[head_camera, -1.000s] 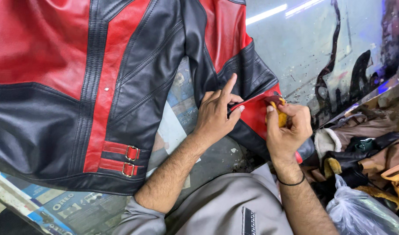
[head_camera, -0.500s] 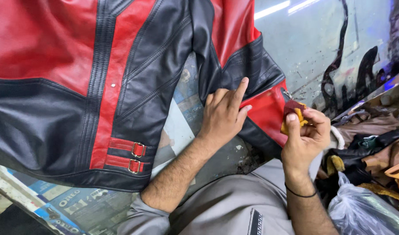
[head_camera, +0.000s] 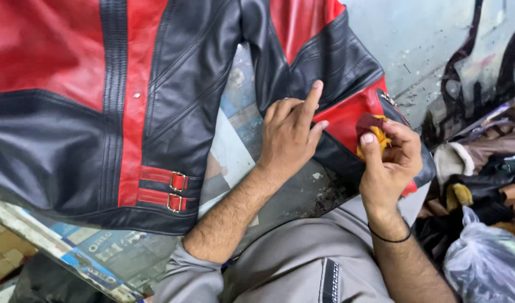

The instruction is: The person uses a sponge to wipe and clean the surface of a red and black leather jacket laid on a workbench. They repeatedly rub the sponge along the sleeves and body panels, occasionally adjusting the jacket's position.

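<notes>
Jacket (head_camera: 100, 112), red and black leather, lay spread flat on the table (head_camera: 302, 196), two buckled straps (head_camera: 170, 189) at its hem. Left hand (head_camera: 291, 134) pressed on the sleeve (head_camera: 336, 73) near the cuff, forefinger out, gripping nothing. Right hand (head_camera: 389, 160) was closed on a yellow rag (head_camera: 375, 140) with a dark red patch, touching the red cuff panel. Step judged: wiping the cuff. Next stroke needs the sleeve pinned flat.

The jacket (head_camera: 128, 101) runs off the top and left edges, and the right hand (head_camera: 389, 163) hides most of the yellow cloth (head_camera: 381, 140).
</notes>
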